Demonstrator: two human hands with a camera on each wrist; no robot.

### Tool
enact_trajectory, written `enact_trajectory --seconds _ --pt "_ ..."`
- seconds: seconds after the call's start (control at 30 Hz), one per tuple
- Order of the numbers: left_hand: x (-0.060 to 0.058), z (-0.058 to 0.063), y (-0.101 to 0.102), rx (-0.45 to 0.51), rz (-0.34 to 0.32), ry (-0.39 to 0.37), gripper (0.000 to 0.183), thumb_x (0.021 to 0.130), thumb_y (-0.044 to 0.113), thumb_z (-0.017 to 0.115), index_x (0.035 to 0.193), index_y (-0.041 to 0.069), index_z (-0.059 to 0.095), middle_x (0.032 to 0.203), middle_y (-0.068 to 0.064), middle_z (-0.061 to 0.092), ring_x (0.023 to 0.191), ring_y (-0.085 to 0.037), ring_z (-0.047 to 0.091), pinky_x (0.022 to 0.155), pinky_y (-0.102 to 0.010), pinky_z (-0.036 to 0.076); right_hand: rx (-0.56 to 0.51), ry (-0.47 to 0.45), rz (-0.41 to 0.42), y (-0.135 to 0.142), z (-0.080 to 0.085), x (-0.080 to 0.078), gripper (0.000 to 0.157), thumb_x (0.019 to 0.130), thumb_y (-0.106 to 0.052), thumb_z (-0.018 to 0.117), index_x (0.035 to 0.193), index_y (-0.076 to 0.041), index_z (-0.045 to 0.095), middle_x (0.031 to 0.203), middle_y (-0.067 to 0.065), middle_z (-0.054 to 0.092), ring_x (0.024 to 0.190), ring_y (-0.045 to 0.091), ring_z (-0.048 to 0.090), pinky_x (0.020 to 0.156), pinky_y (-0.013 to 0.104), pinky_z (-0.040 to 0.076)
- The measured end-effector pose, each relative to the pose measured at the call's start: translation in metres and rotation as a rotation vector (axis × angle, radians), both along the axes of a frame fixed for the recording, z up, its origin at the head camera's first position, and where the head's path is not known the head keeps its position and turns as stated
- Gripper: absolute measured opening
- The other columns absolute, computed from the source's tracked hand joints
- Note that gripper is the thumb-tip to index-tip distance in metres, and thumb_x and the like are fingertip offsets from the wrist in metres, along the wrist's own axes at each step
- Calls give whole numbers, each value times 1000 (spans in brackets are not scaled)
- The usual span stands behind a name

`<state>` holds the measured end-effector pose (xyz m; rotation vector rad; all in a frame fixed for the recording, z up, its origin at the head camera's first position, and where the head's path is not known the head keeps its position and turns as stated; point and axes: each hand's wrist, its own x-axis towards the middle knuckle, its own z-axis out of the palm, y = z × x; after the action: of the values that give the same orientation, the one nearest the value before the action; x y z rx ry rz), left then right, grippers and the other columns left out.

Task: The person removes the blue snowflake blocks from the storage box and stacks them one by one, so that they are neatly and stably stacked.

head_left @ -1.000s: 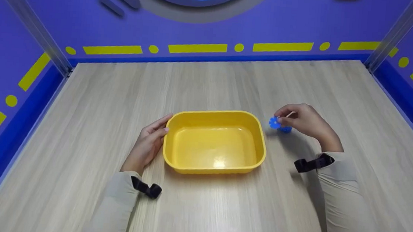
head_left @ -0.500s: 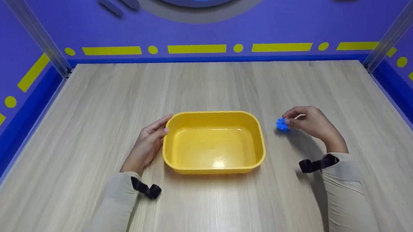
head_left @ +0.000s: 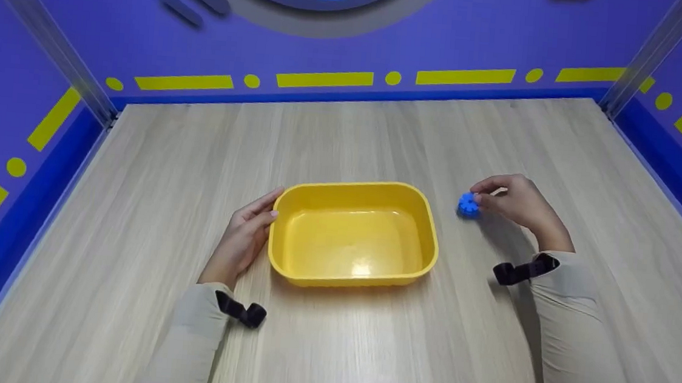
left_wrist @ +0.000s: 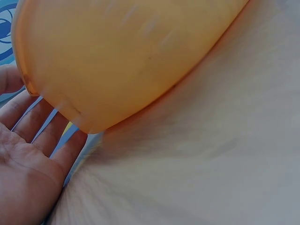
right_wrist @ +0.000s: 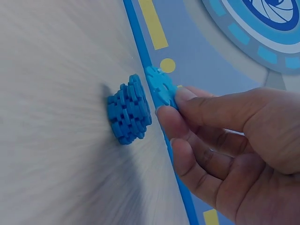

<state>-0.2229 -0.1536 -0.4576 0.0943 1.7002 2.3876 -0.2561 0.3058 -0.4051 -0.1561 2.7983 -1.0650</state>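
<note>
My left hand [head_left: 240, 238] rests against the left end of a yellow plastic bin [head_left: 357, 183], its thumb tip at the rim. Nearly straight fingers [left_wrist: 35, 117] lie along the bin's outer wall in the left wrist view. To the right of the bin, my right hand [head_left: 514, 199] pinches a blue notched snowflake disc [right_wrist: 161, 86] between thumb and index finger. A short stack of similar blue snowflake discs [right_wrist: 129, 112] stands on the table close by the held one. In the head view the held disc overlaps that stack.
The wood-grain table [head_left: 327, 361] runs back to a purple wall panel [head_left: 481, 32] with yellow dashes and dots. More panels close off the left and right sides. A black strap [head_left: 526, 270] sits around each sleeved wrist.
My right hand has moved a little to the right with the snowflake disc, bringing it from beside the stack to overlapping it. The left hand and bin have stayed put.
</note>
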Motion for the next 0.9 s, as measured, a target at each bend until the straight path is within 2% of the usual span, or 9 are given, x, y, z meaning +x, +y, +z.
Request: enact_trajectory --seconds 0.33,0.63,0.9 --pt "-1 1 0 -1 8 -3 52 95 0 48 146 0 38 153 -12 37 131 -14 47 106 -28 44 -5 -33 -25 0 -1 -1 26 94 -17 61 114 -1 67 113 18 65 88 17 63 68 13 50" --pt "0 1 0 -9 1 2 53 95 1 49 146 0 37 154 -12 36 137 -20 41 108 -29 42 -9 -63 -37 0 -3 -1 27 94 -18 60 115 -1 66 115 19 63 87 16 63 70 14 52" --pt "-1 0 0 -2 -1 10 52 95 1 50 145 -1 37 152 -14 37 135 -18 43 107 -28 42 -14 -47 -32 1 -4 -1 27 93 -16 62 114 0 67 112 20 65 81 12 63 67 14 52"
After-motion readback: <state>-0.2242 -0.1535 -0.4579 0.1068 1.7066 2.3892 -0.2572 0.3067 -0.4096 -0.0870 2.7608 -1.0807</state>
